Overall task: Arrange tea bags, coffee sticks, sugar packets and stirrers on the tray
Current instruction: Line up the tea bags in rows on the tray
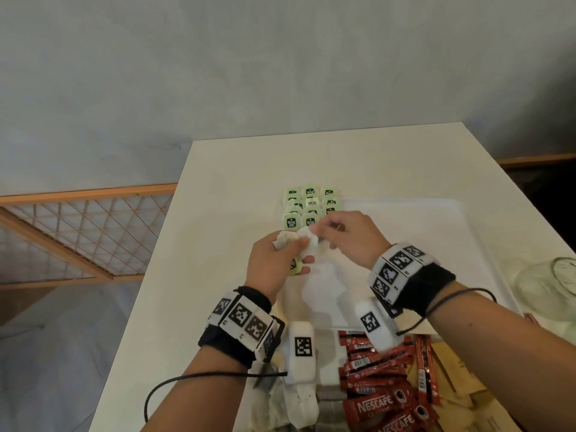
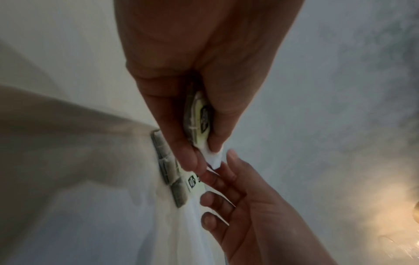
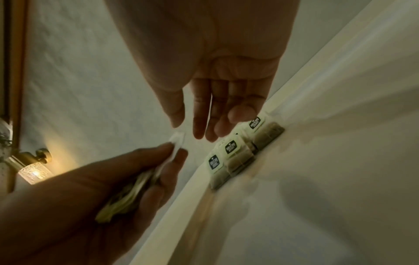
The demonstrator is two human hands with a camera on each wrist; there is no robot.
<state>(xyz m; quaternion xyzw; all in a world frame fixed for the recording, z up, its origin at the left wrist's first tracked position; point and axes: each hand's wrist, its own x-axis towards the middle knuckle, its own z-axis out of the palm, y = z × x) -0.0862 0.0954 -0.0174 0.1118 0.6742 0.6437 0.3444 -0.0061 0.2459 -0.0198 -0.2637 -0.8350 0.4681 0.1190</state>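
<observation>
My left hand (image 1: pixel 293 244) grips a small bunch of tea bags (image 1: pixel 304 249) with green tags, held above the left end of the white tray (image 1: pixel 420 232). The left wrist view shows the bunch (image 2: pixel 199 116) pinched between thumb and fingers, a white corner sticking out. My right hand (image 1: pixel 324 232) hovers just right of it, fingers straight. In the right wrist view its fingertips (image 3: pixel 198 134) stand a little apart from that white corner (image 3: pixel 178 141) and hold nothing. Rows of green-tagged tea bags (image 1: pixel 308 207) lie at the tray's far left, beneath both hands.
Red Nescafé coffee sticks (image 1: pixel 383 385) are piled at the table's front edge, with brown sugar packets (image 1: pixel 452 378) to their right. Loose tea bags (image 1: pixel 271 400) lie near my left forearm. A glass jar (image 1: pixel 554 282) stands right of the tray. A wooden lattice railing (image 1: pixel 78 232) runs on the left.
</observation>
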